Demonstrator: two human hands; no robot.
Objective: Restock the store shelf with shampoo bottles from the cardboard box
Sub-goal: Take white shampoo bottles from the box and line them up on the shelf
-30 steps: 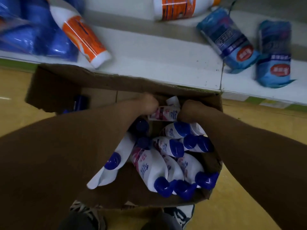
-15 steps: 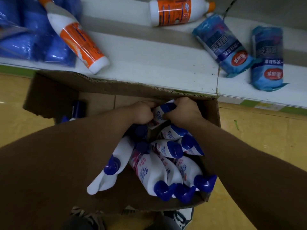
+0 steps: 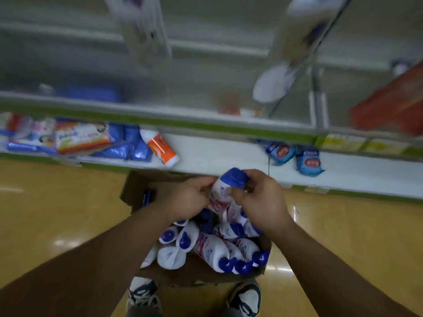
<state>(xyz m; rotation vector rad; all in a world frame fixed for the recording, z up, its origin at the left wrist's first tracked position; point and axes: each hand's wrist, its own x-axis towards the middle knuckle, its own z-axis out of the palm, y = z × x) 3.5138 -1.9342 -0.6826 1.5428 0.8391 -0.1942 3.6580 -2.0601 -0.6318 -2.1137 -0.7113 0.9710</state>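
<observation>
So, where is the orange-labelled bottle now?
In the head view, the orange-labelled bottle lies on the lowest shelf, left of centre, beside blue packs.

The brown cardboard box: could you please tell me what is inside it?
White shampoo bottles with blue caps lie piled inside the brown cardboard box. The pile covers its floor, so anything beneath is hidden.

Honestly nothing's readable here. The shampoo bottles (image 3: 210,250) have pink and blue print, and the blue packets (image 3: 309,162) have a red oval logo, all way too blurry.

both hands (image 3: 229,200) around shampoo bottle (image 3: 225,188)
</observation>
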